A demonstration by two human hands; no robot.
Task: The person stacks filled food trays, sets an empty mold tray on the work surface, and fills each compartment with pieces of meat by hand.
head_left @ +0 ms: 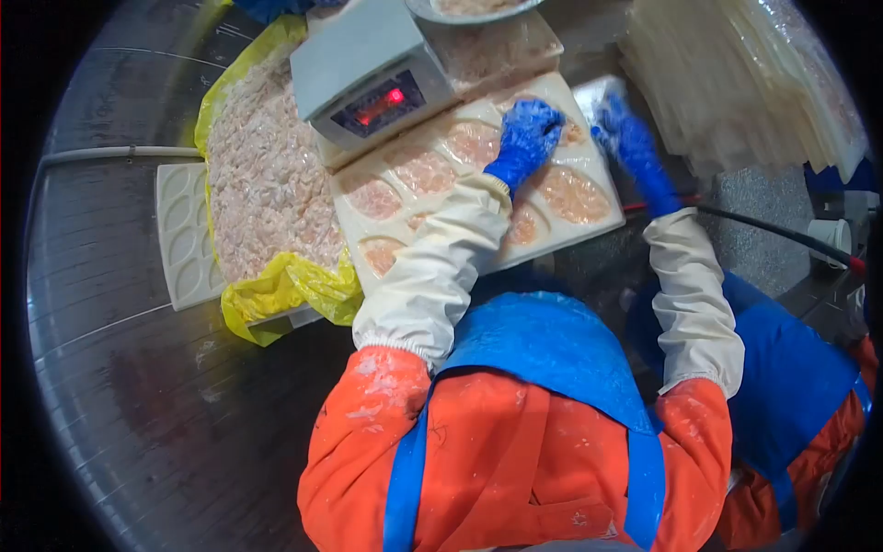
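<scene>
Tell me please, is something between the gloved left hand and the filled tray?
Nothing visible: the gloved left hand is directly over the filled tray, and the scale stands to one side.

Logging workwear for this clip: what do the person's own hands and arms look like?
The left hand and right hand are gloved in blue, with whitish smears on the left. Wrinkled white oversleeves come next, then orange sleeves above them.

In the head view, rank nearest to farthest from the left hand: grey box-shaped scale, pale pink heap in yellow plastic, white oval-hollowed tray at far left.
From the left hand:
1. Grey box-shaped scale, upper left.
2. Pale pink heap, farther left.
3. White oval-hollowed tray, beyond the heap.
</scene>
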